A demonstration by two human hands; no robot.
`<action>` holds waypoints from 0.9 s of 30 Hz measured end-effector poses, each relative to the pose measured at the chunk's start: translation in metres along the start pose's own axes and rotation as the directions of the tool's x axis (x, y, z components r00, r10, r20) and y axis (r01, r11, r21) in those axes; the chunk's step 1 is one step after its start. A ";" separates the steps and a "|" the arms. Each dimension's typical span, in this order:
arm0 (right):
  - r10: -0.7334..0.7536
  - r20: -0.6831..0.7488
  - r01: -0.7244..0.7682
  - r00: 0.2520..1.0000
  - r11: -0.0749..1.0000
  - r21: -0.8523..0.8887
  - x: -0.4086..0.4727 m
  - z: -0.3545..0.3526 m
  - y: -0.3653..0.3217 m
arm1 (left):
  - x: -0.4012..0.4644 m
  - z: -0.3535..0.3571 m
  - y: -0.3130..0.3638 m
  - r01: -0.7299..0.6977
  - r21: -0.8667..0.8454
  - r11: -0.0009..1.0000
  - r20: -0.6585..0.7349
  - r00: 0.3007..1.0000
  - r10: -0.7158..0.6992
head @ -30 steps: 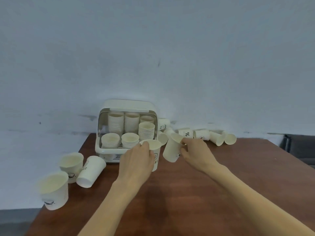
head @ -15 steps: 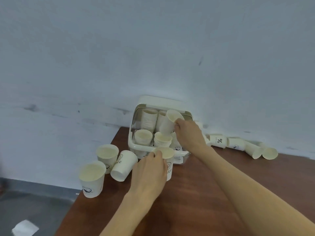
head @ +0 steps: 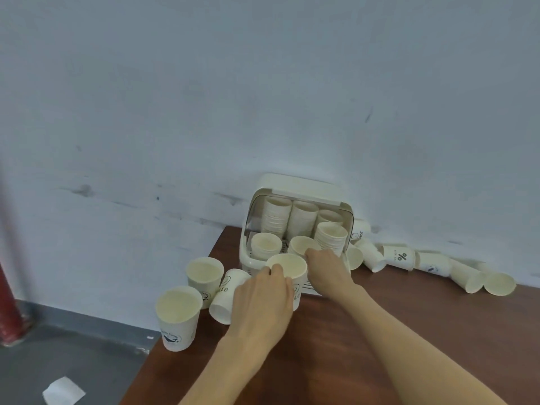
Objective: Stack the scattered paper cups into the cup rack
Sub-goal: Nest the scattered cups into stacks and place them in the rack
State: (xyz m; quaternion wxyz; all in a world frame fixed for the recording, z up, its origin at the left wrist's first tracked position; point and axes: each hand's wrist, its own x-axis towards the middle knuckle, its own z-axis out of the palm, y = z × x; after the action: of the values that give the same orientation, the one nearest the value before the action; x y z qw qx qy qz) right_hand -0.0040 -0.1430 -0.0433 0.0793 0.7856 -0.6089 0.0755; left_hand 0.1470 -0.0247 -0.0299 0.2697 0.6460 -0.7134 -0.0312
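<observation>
With our left hand [head: 260, 299] gripping an upright paper cup [head: 287, 273] just before the cup rack [head: 298, 188] and our right hand [head: 327, 266] pinching the front-middle stack's [head: 301, 244] top cup, we next nest the held cup there.

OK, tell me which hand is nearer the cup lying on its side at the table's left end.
Left. The left hand grips an upright cup right beside the tipped cup; the right hand is farther away, at the cup rack.

Brown table [head: 336, 361], red pipe [head: 7, 311], paper scrap [head: 62, 391].
</observation>
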 end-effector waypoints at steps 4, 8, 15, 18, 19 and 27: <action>-0.019 -0.058 0.019 0.998 1.000 0.002 -0.004 0.011 -0.003 | 0.030 -0.012 -0.007 0.017 -0.098 0.995 -0.102 0.994 -0.027; -0.011 -0.110 0.011 0.994 1.000 -0.001 -0.010 0.016 -0.009 | 0.068 -0.013 -0.018 -0.007 -0.158 0.987 -0.206 0.978 -0.026; 0.026 -0.106 -0.023 0.994 0.999 0.031 -0.011 0.017 -0.012 | 0.104 0.018 -0.036 0.031 -0.097 0.995 -0.147 0.988 -0.045; 0.020 -0.102 -0.017 0.995 0.999 0.028 -0.011 0.016 -0.013 | 0.106 0.030 -0.040 0.048 -0.023 0.999 -0.096 0.994 -0.050; 0.018 -0.103 -0.015 0.995 0.999 0.032 -0.012 0.016 -0.013 | 0.106 0.033 -0.041 0.047 -0.008 0.999 -0.092 0.995 -0.047; 0.017 -0.094 -0.013 0.995 0.999 0.049 -0.013 0.018 -0.014 | 0.120 0.034 -0.037 0.006 0.139 0.990 -0.046 0.999 0.001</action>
State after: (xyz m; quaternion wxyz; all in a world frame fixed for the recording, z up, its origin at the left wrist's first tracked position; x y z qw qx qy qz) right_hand 0.0064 -0.1311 -0.0641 0.0881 0.7784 -0.6083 0.1279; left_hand 0.1639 -0.1541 -0.0322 0.2403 0.6647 -0.7067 0.0331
